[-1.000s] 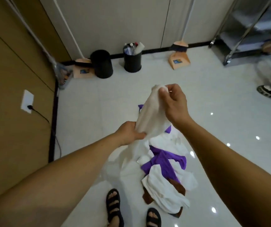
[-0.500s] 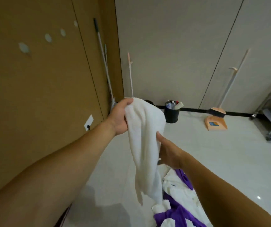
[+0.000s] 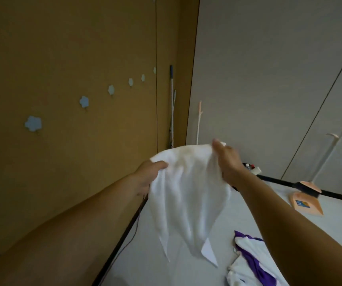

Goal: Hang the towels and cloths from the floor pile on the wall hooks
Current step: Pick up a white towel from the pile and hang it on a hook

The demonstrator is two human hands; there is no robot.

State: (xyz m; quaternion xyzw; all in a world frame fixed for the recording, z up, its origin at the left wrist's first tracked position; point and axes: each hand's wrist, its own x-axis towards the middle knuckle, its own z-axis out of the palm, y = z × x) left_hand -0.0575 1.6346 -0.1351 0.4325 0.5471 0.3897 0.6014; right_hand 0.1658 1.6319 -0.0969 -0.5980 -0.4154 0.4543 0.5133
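Near the wall hooks [image 3: 84,101], left hand [image 3: 149,176] and right hand [image 3: 227,162] grip the white towel [image 3: 186,200] along its top.

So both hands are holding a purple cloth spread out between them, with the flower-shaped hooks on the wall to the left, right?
Not quite: the head view shows the cloth between the left hand and right hand is white; purple only shows in the floor pile. The hooks are on the wall at left.

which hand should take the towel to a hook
Likely left: the left hand grips the white towel on the side nearest the wall hooks; the right hand holds its far edge.
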